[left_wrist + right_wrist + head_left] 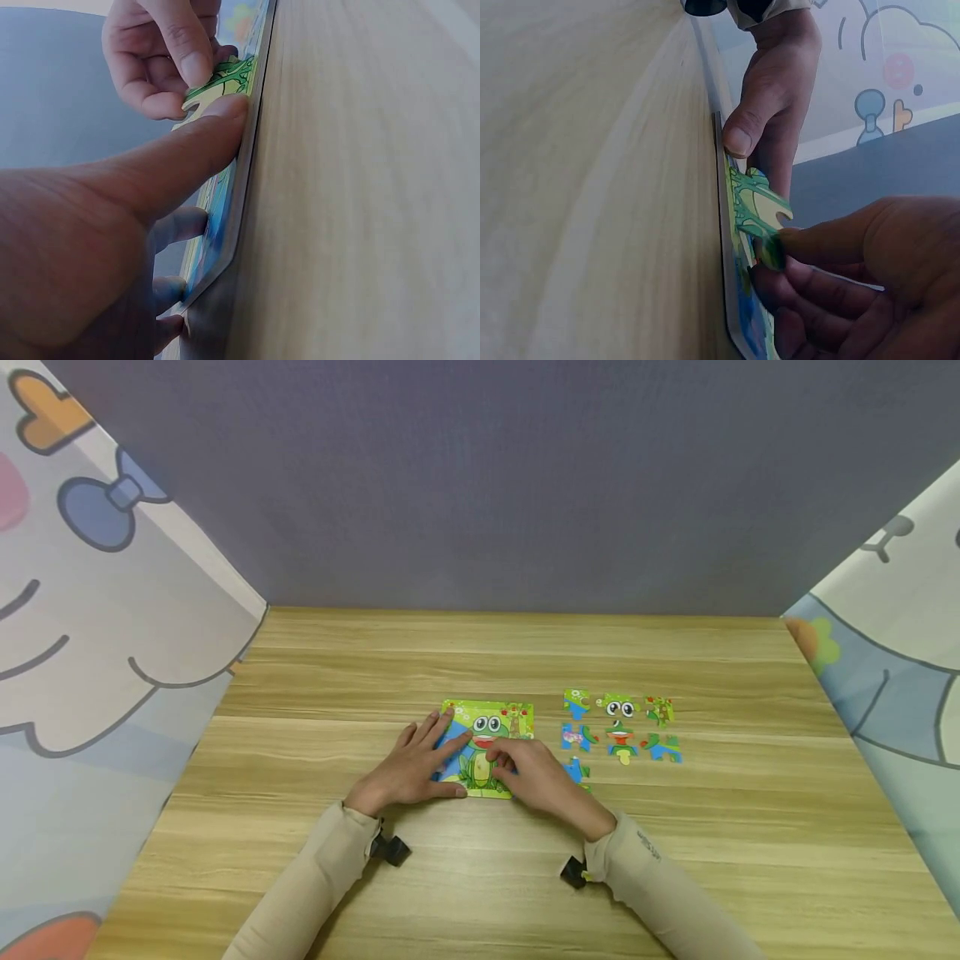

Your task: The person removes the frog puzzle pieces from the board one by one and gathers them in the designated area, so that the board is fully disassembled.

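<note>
A frog jigsaw board (489,702) lies flat on the wooden table. My left hand (411,768) rests on its left side, fingers spread and fairly straight, the thumb (217,124) along the near edge. Over the lower right of the board, my right hand (536,775) pinches a green and yellow puzzle piece (759,210) between thumb and fingers. In the right wrist view this piece is tilted up from the board, its far end close to the left thumb. Whether that end still touches the board I cannot tell.
Right of the board lie several loose puzzle pieces, among them one with eyes (620,708), one with a red mouth (619,736) and a blue one (575,770) near my right wrist. A grey panel (517,510) stands behind the table (360,647).
</note>
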### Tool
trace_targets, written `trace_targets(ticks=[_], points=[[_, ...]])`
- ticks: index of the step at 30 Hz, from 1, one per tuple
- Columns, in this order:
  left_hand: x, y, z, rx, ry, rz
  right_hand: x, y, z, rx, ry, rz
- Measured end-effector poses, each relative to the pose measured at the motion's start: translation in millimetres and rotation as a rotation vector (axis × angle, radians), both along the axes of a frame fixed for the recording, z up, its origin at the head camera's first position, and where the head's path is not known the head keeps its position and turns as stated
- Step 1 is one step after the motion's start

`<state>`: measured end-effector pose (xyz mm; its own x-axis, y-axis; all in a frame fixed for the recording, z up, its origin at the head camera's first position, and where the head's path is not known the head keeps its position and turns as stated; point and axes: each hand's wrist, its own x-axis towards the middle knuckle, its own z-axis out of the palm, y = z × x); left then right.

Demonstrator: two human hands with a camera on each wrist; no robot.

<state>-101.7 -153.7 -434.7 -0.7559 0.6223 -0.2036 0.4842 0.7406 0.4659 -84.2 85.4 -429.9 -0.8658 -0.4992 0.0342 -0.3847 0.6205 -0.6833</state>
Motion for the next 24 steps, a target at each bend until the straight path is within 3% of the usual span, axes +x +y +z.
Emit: trace_targets(ticks=[5,13,19,24], points=[[0.0,-0.1,-1.3,0.002,0.005,0.000,-2.8,3.6,-1.6,-0.070,-0.025,0.021],[-0.1,0.5,-1.1,-0.013,0.018,-0.003,-5.3,16.5,6.6,-0.199,-0.110,-0.023],[-0.5,0.5,-1.5,-0.017,0.012,0.003,-7.0,35.1,14.3,-0.233,-0.160,-0.076],[-1.0,0.2,-3.0,-0.013,0.017,-0.004,-9.1,54.8,19.3,-0.247,-0.149,-0.108]])
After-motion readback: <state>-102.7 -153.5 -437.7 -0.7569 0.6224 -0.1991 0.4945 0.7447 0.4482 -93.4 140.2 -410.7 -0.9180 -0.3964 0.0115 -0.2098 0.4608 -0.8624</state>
